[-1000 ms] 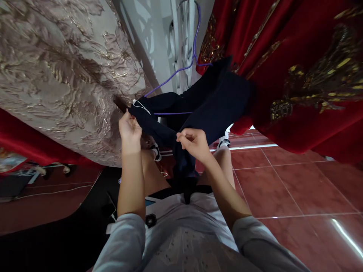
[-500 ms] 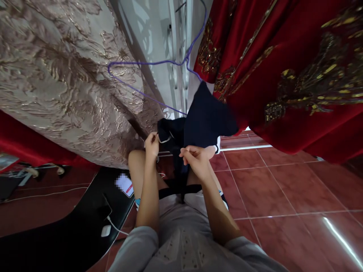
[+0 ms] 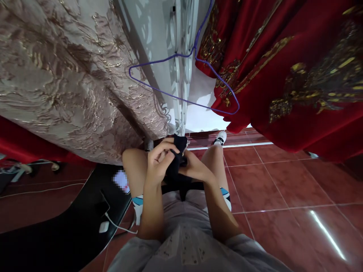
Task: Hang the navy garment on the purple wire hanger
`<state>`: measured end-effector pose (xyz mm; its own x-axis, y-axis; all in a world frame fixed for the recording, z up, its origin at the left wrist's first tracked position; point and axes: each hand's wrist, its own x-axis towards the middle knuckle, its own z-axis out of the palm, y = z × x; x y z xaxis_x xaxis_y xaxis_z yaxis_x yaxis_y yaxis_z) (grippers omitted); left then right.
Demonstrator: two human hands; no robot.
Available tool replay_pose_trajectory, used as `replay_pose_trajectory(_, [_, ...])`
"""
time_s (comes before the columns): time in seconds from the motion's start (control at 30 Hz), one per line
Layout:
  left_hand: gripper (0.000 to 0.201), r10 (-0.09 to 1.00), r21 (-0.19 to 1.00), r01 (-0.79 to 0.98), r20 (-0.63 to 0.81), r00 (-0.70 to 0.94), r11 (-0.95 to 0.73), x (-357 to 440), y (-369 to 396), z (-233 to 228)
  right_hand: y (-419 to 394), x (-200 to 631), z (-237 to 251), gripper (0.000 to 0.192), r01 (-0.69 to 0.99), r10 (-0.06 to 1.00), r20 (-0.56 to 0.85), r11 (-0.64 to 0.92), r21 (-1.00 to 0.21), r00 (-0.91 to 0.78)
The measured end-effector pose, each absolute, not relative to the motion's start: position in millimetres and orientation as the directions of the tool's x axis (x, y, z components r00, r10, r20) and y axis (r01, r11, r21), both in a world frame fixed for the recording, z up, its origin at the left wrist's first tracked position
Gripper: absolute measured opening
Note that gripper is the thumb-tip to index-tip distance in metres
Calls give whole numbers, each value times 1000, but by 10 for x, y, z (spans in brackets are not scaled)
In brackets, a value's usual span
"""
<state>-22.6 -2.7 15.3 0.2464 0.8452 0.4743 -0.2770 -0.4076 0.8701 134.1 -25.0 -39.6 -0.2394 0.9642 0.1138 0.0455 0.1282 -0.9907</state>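
A bunched dark navy cloth garment (image 3: 175, 166) sits between my two hands above my lap. My left hand (image 3: 160, 158) is closed on its upper left part, the fingers curled and the thumb pressed against the fabric. On the other side my right hand (image 3: 195, 166) grips the lower right part; its fingertips are partly hidden behind the cloth. A small pale bit shows at the garment's top edge, too small to name. The purple wire hanger (image 3: 185, 100) hangs bare in front of me, above and apart from both hands.
A pinkish embossed gown (image 3: 70, 75) hangs at the left, a red gown with gold trim (image 3: 283, 75) at the right. White metalwork (image 3: 181, 75) stands between them. On the black bench (image 3: 56, 226) lie a phone (image 3: 121, 180) and a white charger (image 3: 104, 226). Red tiles (image 3: 269, 181) cover the floor.
The navy garment has come off the purple hanger and is gathered down near my lap. My hands have moved closer together around it. The hanger has shifted slightly right.
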Motion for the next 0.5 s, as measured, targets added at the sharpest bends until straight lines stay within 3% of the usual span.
replay_pose_trajectory(0.07, [11, 799, 839, -106, 542, 261, -534, -203, -1, 234, -297, 1285, -330, 32, -88, 919, 120, 93, -992, -376])
replay_pose_trajectory(0.17, [11, 746, 763, 77, 598, 292, -642, -206, 141, 299, -311, 1238, -276, 28, -315, 930, 107, -10, -949, -353])
replay_pose_trajectory(0.27, [44, 754, 836, -3, 496, 430, -548, -265, 317, 184, -247, 1303, -171, 30, -452, 954, -30, -169, -876, -298])
replay_pose_trajectory(0.37, [72, 643, 924, 0, 266, 718, -382, -389, 431, -82, -112, 1497, 88, 25, -219, 879, -78, -201, -955, -471])
replay_pose_trajectory(0.43, [63, 537, 888, 145, 127, 834, -435, -512, 482, -271, 1, 1666, 322, 22, 17, 792, -55, -57, -998, -608])
replay_pose_trajectory(0.5, [42, 485, 779, 297, 10, 875, -552, -667, 555, -417, 116, 1824, 559, 27, 164, 820, 17, 134, -977, -573])
